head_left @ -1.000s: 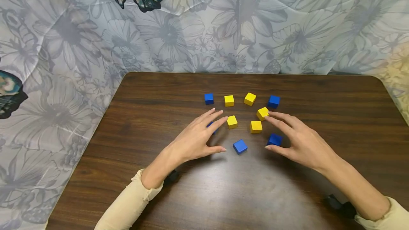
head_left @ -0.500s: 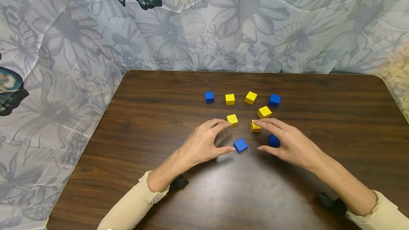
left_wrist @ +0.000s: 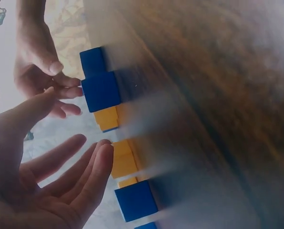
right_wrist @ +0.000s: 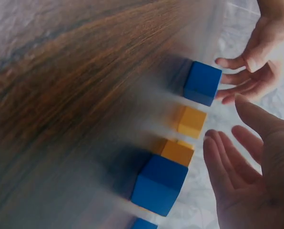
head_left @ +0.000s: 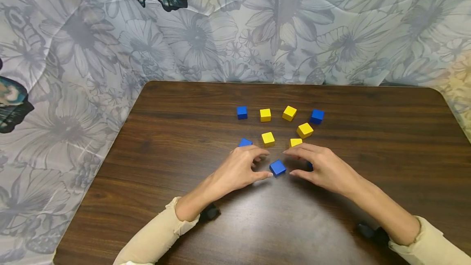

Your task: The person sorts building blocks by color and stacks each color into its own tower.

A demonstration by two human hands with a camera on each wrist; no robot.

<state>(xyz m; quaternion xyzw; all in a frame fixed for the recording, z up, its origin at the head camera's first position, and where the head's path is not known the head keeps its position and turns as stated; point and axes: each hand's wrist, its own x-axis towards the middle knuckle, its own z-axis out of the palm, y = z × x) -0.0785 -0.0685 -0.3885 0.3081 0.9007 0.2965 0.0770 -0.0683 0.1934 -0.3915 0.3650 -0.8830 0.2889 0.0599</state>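
Your left hand (head_left: 241, 167) and right hand (head_left: 320, 167) are both empty, fingers relaxed, on either side of the nearest blue cube (head_left: 277, 168), which rests on the dark-brown wood-grain table (head_left: 184, 122). Beyond and beside it stand 5 yellow cubes (head_left: 268, 139) and 4 other blue cubes (head_left: 241, 113), 2 of the latter partly hidden by your hands.

And there was the bench (head_left: 154, 134), dark with wood grain running right across it, smooth to look at, a soft, cloudy sheen spreading over the near side! Up on it, the blue blocks (head_left: 277, 167) showed smooth, flat faces with a low satin finish; the yellow blocks (head_left: 268, 139) looked smooth too, rather matt, wood or plastic, I couldn't tell! Behind, creased printed cloth (head_left: 220, 44), faintly shiny; the sleeves (head_left: 154, 236), matt, puckered fabric!
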